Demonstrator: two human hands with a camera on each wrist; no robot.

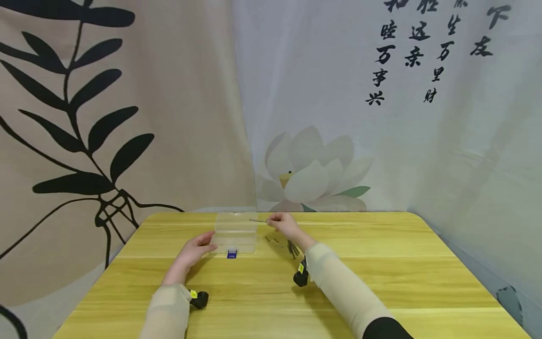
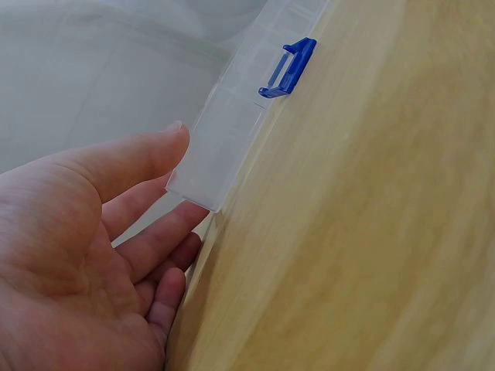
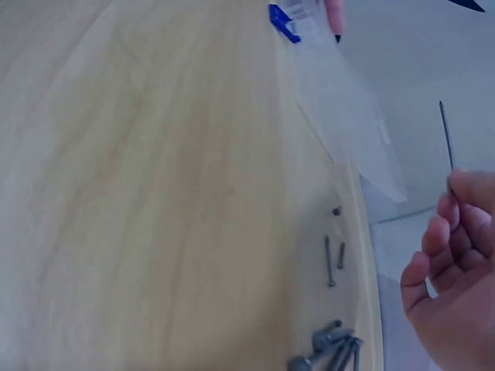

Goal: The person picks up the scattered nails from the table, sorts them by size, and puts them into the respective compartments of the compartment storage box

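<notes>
A clear plastic box (image 1: 235,232) with a blue latch (image 1: 231,254) stands on the yellow wooden table (image 1: 381,263). My left hand (image 1: 195,249) rests with straight fingers against the box's left corner (image 2: 193,185); its blue latch (image 2: 288,68) shows further along. My right hand (image 1: 282,224) is raised just right of the box and pinches a long thin nail (image 1: 257,220) that points toward the box. In the right wrist view the nail (image 3: 446,135) sticks up from my fingertips (image 3: 464,189). Loose nails (image 1: 292,248) lie on the table under that hand.
Two single nails (image 3: 333,259) and a bundle of several nails (image 3: 329,352) lie near the table's far edge. Printed curtains hang close behind the table. Bare wood stretches to the front and right.
</notes>
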